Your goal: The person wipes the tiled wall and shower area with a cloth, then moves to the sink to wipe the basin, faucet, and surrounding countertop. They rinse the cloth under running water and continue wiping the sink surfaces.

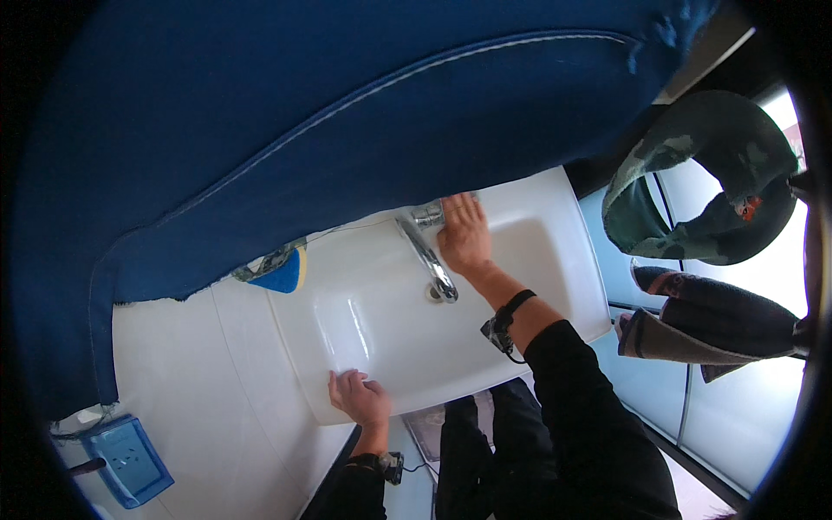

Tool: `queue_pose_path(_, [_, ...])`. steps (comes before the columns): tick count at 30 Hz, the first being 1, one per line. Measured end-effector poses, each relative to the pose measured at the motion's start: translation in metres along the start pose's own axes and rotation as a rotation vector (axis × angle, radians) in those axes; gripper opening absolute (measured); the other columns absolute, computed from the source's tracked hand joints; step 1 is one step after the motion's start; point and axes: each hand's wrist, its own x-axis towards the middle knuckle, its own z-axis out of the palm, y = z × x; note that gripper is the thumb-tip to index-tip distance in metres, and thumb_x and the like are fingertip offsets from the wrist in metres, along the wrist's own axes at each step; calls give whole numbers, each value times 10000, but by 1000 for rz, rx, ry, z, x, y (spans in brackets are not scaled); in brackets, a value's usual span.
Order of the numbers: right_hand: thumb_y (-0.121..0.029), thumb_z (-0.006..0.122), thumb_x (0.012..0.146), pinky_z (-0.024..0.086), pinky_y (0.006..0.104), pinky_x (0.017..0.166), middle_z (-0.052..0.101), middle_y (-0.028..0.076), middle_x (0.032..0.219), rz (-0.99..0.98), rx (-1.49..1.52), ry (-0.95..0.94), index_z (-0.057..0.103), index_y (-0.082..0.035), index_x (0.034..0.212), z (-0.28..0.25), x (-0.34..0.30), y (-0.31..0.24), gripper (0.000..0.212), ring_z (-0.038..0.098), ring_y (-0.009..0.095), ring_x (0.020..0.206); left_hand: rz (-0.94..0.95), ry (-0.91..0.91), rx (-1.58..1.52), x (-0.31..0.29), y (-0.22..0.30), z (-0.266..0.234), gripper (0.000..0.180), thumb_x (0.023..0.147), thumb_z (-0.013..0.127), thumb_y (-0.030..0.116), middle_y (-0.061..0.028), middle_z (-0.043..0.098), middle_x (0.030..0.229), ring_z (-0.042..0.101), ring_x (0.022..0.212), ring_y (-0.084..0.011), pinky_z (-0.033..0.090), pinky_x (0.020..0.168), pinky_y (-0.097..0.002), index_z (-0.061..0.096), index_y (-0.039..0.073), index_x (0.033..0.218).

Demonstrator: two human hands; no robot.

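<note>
A white washbasin (pixel 399 347) with a chrome faucet (pixel 426 251) fills the middle. At the faucet's base, my right hand (pixel 465 238) lies over the handle, its fingers curved onto the metal. Most of the handle is hidden under them. My left hand (pixel 360 399) rests at the basin's near left corner, fingers loosely bent and slightly apart, with nothing visible in them. No water shows at the spout. Each wrist carries a strapped black device; the one on the right (pixel 498 331) has a cable.
Blue fabric (pixel 347 130) with a pale seam hangs across the far side. A blue-and-yellow sponge (pixel 282 273) sits by the basin's far left corner. A blue soap dish (pixel 130 461) is at lower left. At right hang a dark green fabric loop (pixel 711 139) and dark towels (pixel 715 321).
</note>
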Motion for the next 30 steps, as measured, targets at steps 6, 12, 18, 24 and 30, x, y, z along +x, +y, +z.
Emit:
queue_pose_path(6, [-207, 622, 963, 311, 516, 1365, 540, 176, 1700, -331, 27, -98, 733, -32, 1301, -1, -6, 3, 396, 440, 382, 1617, 37, 18, 5, -3, -4, 5, 256, 845, 665, -8, -91, 692, 1261, 432, 1550, -446, 309, 1235, -635, 658, 136, 1057])
queue_pose_path(12, [-236, 606, 1023, 299, 495, 1376, 554, 126, 1681, -335, -58, -173, 650, -79, 1524, -31, 2, 49, 527, 430, 296, 1626, 31, 19, -15, -3, -10, 8, 188, 833, 644, 11, -103, 703, 1267, 454, 1538, -444, 323, 1232, -636, 686, 104, 990])
queue_pose_path(18, [-28, 641, 926, 334, 523, 1327, 597, 179, 1606, 65, 36, 113, 618, -82, 1492, -34, -4, 43, 569, 475, 374, 1578, 20, 60, -59, -2, -10, 8, 181, 834, 642, 13, -97, 705, 1209, 478, 1511, -437, 330, 1230, -625, 684, 101, 986])
queue_pose_path(24, [122, 586, 850, 334, 524, 1321, 613, 164, 1639, 22, 228, -144, 376, -67, 1707, -15, 0, 47, 902, 511, 406, 1539, 17, 99, -106, 0, -7, 3, 182, 844, 649, 11, -95, 692, 1193, 491, 1496, -434, 327, 1232, -622, 675, 96, 1004])
queue_pose_path(30, [223, 543, 814, 378, 539, 1292, 631, 122, 1638, -264, 468, -68, 253, -22, 1753, -11, 11, 68, 1013, 546, 431, 1507, -25, 80, -90, -1, -5, 2, 179, 832, 664, 13, -80, 696, 1188, 479, 1507, -421, 320, 1239, -615, 664, 96, 991])
